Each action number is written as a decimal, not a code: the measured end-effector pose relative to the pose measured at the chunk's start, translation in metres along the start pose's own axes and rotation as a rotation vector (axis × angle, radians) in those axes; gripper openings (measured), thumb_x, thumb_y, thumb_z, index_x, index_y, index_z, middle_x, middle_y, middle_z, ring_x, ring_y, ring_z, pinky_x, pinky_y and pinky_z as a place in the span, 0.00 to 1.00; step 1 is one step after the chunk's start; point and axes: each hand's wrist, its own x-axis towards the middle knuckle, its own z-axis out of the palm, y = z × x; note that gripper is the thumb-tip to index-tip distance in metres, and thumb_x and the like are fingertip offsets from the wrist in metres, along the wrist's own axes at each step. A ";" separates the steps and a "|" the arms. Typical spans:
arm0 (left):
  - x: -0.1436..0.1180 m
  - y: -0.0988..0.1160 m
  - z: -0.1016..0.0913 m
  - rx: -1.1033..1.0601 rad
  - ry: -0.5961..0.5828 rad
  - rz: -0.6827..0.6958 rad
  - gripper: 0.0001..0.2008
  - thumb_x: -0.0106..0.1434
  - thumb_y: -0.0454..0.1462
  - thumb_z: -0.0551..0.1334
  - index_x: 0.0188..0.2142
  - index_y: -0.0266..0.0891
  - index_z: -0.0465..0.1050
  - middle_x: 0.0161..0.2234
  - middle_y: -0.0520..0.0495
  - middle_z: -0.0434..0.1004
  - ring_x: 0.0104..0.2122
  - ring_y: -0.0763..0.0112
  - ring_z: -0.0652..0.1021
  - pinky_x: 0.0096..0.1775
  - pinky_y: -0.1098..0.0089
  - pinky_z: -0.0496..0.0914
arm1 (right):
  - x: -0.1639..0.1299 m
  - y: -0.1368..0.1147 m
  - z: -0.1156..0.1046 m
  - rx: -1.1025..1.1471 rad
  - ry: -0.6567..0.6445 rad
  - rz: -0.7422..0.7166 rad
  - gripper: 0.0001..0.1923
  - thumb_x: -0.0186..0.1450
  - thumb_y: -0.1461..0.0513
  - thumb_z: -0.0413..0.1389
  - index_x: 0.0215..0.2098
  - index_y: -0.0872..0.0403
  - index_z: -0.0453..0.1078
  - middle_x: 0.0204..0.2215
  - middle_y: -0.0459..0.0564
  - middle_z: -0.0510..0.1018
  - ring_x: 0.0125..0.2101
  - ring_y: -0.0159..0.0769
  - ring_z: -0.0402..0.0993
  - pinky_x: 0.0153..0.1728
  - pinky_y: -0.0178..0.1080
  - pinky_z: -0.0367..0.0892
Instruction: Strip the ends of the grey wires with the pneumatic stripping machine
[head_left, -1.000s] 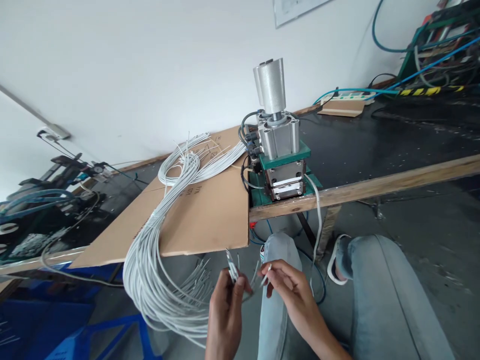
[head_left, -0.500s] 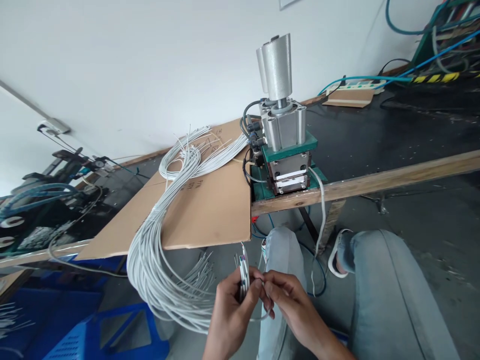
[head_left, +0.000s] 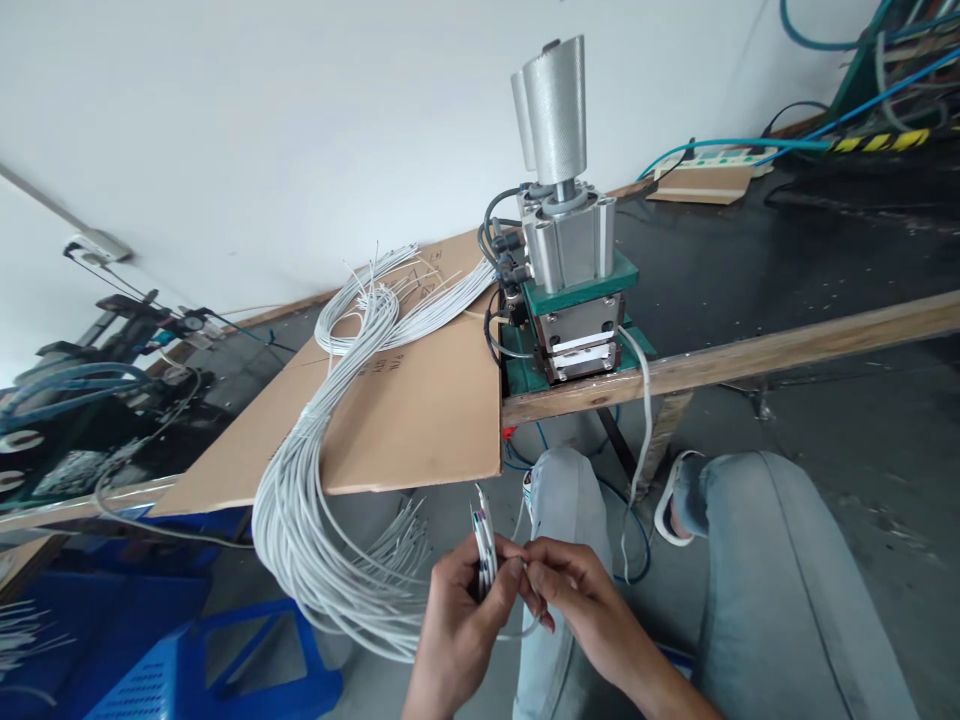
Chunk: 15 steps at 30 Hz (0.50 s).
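Note:
My left hand (head_left: 471, 615) is closed around a small group of white cables (head_left: 485, 545), whose stripped ends with thin coloured wires point up above the fingers. Close against it, my right hand (head_left: 574, 600) pinches at a cable end between thumb and forefinger, meeting the left thumb tip. What exactly lies between those fingertips is too small to make out. A thick bundle of white cables (head_left: 300, 500) hangs in a loop over the cardboard's front edge, left of my hands. Its far part lies coiled on the cardboard sheet (head_left: 442, 420).
A pneumatic press (head_left: 570, 260) with silver cylinders stands on the dark bench (head_left: 720, 270). Blue plastic stools (head_left: 262, 660) are at lower left. More machinery (head_left: 90, 390) sits on the left bench. My knees (head_left: 570, 510) are beneath the bench edge.
The cable ends in my left hand have tilted slightly to the left. Both hands stay together in nearly the same place. The camera view has shifted a little.

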 end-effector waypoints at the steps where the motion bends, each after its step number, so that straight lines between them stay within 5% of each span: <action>1: 0.000 0.000 0.000 0.013 0.008 0.003 0.09 0.65 0.42 0.62 0.31 0.39 0.72 0.16 0.57 0.66 0.18 0.76 0.57 0.23 0.75 0.58 | 0.000 -0.001 0.000 -0.017 -0.004 0.002 0.24 0.67 0.44 0.57 0.28 0.55 0.68 0.21 0.42 0.64 0.21 0.28 0.58 0.22 0.33 0.55; 15: 0.005 0.015 0.002 0.371 0.043 -0.078 0.05 0.56 0.35 0.61 0.24 0.38 0.70 0.18 0.58 0.61 0.21 0.75 0.60 0.24 0.74 0.56 | -0.014 -0.019 -0.004 -0.912 0.104 -0.275 0.13 0.74 0.59 0.51 0.32 0.53 0.69 0.26 0.46 0.72 0.27 0.33 0.68 0.30 0.35 0.59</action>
